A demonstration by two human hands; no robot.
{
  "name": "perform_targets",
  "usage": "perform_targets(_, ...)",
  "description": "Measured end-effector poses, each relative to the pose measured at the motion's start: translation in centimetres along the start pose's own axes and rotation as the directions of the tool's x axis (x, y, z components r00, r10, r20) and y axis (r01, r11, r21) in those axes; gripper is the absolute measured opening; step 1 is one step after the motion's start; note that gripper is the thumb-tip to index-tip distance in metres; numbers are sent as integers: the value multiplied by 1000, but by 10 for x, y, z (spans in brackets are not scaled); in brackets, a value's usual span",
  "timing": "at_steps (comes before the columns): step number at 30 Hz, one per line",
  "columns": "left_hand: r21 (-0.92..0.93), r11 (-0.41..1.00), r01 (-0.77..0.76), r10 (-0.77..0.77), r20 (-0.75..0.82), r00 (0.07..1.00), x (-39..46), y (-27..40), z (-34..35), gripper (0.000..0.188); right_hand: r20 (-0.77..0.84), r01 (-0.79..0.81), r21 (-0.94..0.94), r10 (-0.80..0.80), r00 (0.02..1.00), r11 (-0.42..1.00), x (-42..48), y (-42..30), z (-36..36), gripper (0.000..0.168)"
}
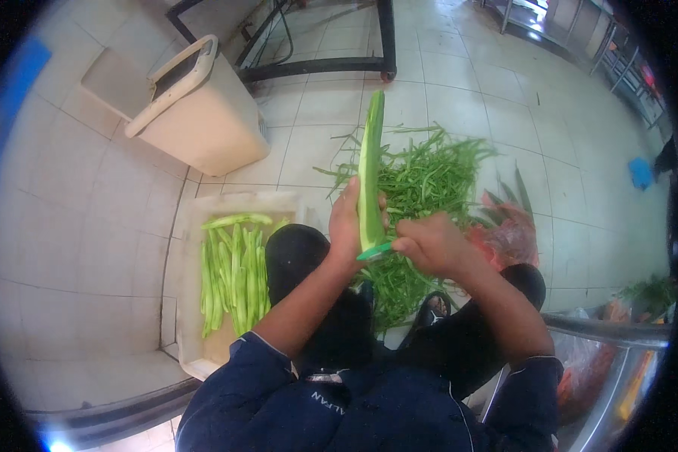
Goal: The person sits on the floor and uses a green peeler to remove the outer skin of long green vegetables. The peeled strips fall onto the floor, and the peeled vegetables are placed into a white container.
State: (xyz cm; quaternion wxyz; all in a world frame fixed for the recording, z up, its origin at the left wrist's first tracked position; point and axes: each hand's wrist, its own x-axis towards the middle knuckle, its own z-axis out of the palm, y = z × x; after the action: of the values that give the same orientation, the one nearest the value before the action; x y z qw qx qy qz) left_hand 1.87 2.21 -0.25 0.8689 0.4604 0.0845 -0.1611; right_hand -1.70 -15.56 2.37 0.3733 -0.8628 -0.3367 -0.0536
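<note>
My left hand (346, 223) grips a long green gourd (371, 164), likely a ridged luffa, held upright and partly peeled, with pale strips beside darker green skin. In my right hand (434, 244) is a green-handled peeler (375, 252), its head against the gourd's lower end. Below and beyond both hands, a heap of green peelings (429, 175) lies on the tiled floor between and ahead of my feet. To the left, a whitish plastic tray (187, 282) holds several peeled pale-green gourds (240, 277).
A cream plastic bin (209, 121) stands tilted in view at the upper left. Behind it is a black metal frame (316, 69) with casters. A reddish plastic bag (505, 240) with dark green gourds (522, 189) lies right of the peelings. Metal racks (604, 325) stand at the right.
</note>
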Motion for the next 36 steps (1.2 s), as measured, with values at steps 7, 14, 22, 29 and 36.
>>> perform_targets(7, 115, 992, 49, -51, 16, 999, -3, -12, 2, 48, -163, -89, -99, 72, 984, 991, 7, 19, 8, 40)
perform_targets(14, 233, 955, 181, -217, 136, 967, -11, -9, 9, 43, -332, -249, -198, 174, 927, 948, 13, 54, -8, 47)
perform_targets(22, 146, 963, 228, -266, 341, 902, -25, -7, 22, 42, -528, -625, -51, 510, 679, 779, 16, 142, -56, 53)
perform_targets(29, -24, 990, 137, -126, 271, 954, -5, -5, 1, 57, -453, -539, 345, 639, 621, 768, 10, 102, -56, 57)
perform_targets(36, -76, 995, -60, 67, 102, 992, 2, 6, 5, 44, -62, -92, 111, 99, 993, 990, 2, -9, -9, 43)
